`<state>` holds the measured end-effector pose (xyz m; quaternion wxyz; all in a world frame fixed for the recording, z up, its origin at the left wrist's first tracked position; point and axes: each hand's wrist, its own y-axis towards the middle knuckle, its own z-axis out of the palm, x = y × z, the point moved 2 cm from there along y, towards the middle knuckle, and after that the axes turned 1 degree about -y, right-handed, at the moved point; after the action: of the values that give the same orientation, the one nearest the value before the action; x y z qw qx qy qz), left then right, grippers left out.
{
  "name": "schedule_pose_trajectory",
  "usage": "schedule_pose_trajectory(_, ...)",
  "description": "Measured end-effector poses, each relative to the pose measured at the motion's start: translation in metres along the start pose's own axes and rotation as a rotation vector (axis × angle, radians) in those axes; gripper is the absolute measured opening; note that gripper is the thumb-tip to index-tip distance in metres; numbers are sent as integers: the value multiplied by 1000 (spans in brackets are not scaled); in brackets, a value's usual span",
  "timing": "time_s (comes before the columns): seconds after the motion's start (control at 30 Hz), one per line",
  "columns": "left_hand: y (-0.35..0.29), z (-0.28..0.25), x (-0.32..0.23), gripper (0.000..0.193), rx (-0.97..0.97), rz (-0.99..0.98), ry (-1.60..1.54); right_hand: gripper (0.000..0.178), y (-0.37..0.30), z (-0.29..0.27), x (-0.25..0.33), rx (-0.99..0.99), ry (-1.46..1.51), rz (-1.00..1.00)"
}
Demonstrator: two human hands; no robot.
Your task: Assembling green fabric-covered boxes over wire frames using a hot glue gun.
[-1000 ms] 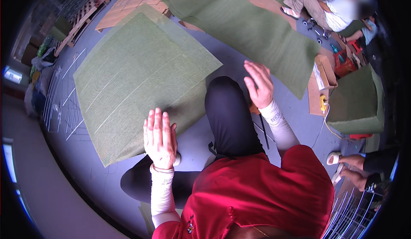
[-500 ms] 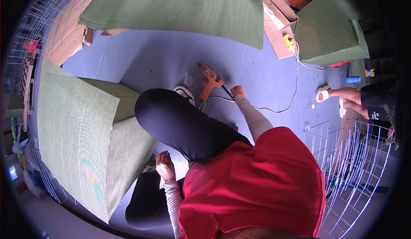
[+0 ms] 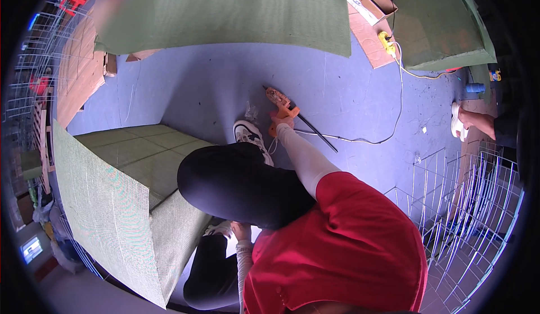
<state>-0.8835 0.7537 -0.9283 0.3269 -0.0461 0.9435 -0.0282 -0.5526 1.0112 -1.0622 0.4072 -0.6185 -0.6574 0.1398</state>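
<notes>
An orange hot glue gun (image 3: 284, 107) lies on the floor beyond my knee, with a long black glue stick (image 3: 318, 134) poking out of its rear. Around its handle my right hand (image 3: 282, 123) is closed. My left hand (image 3: 242, 231) is low beside my bent leg, near my shoe; the knee covers its fingers in part, and whatever it touches is hidden. To the left stands a green mesh-covered box shape (image 3: 107, 196), open on the side toward me. A scrap of clear plastic (image 3: 251, 111) lies beside the glue gun.
A large green sheet (image 3: 225, 16) spans the far side. At far right are another green-covered box (image 3: 439, 27) and a yellow power strip (image 3: 387, 43) with a white cord (image 3: 400, 97). Wire grid panels (image 3: 467, 218) stand at right, near another person's foot (image 3: 458, 122).
My right hand has moved left from the black glue stick to the glue gun's handle. My left hand has shifted right, closer to my knee. The green box at left shows more of its inside.
</notes>
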Motion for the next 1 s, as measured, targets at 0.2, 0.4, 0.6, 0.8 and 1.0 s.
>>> schedule_pose_trajectory(0.2,26,2,-2,8,71,-2,127,51,17,-34,18,-45,376,-170)
schedule_pose_trajectory(0.4,58,-26,-48,7,-14,-11,-136,43,-36,-174,105,268,832,-915)
schedule_pose_trajectory(0.6,59,-45,-52,11,-137,-8,-203,45,-163,-289,147,1242,945,-879)
schedule_pose_trajectory(0.8,57,-101,-110,8,-288,12,-241,47,-234,-325,143,1481,1090,-1037)
schedule_pose_trajectory(1.0,41,-179,-199,6,-604,386,-137,46,-284,-328,138,1549,937,-1137)
